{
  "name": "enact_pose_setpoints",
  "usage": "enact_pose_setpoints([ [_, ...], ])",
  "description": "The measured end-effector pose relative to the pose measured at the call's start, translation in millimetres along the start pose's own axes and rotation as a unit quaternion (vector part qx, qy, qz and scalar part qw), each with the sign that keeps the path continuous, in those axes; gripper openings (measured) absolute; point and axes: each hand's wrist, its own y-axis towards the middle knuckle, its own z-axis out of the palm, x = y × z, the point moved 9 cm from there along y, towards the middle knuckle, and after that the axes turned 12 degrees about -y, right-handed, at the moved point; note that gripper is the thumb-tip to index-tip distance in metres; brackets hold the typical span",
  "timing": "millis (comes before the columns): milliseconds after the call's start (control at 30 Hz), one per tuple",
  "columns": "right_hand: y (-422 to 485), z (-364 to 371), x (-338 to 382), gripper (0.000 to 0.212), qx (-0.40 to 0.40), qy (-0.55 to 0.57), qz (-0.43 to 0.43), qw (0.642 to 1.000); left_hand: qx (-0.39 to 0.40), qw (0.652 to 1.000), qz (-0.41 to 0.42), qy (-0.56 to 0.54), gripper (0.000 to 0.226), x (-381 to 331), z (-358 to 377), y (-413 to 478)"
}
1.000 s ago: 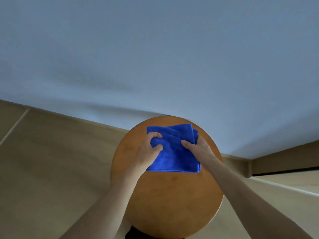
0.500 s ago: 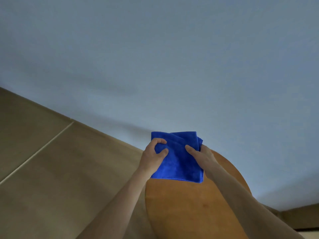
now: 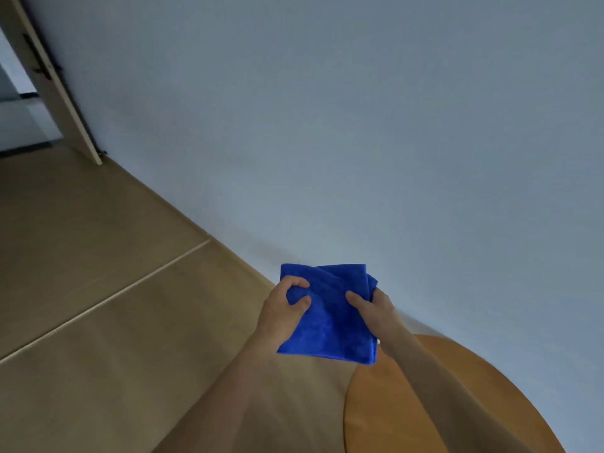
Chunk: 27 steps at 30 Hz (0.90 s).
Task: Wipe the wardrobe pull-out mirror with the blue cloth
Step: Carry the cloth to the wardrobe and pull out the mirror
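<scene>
You see a round wooden stool point(image 3: 490, 403) at lower right, tan floor point(image 3: 98, 289), a pale wall point(image 3: 359, 125), and a door frame point(image 3: 55, 83) top left.

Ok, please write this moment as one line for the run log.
stage: cloth picked up | left hand: grips blue cloth | right hand: grips blue cloth | cloth: folded, off round wooden stool | mirror: not in view

Both hands (left point(image 3: 281, 317), right point(image 3: 376, 313)) hold the folded blue cloth point(image 3: 330, 322).
</scene>
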Motion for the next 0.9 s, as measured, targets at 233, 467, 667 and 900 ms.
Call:
enact_pose_setpoints([
  [233,36,74,66,0.019,0.057,-0.042,-0.056,0.996,-0.092,0.996,0.007,-0.013,0.02,-2,-90,14],
  [467,95,152,136,0.02,0.131,-0.074,-0.13,0.98,-0.184,0.983,-0.014,-0.028,0.018,0,-169,46],
  [667,154,213,203,0.02,0.209,-0.097,-0.186,0.955,-0.275,0.961,-0.017,-0.019,0.018,-10,-228,87],
  [900,192,298,268,0.02,0.293,-0.097,-0.244,0.919,-0.363,0.931,-0.027,-0.035,0.018,-6,-302,109],
])
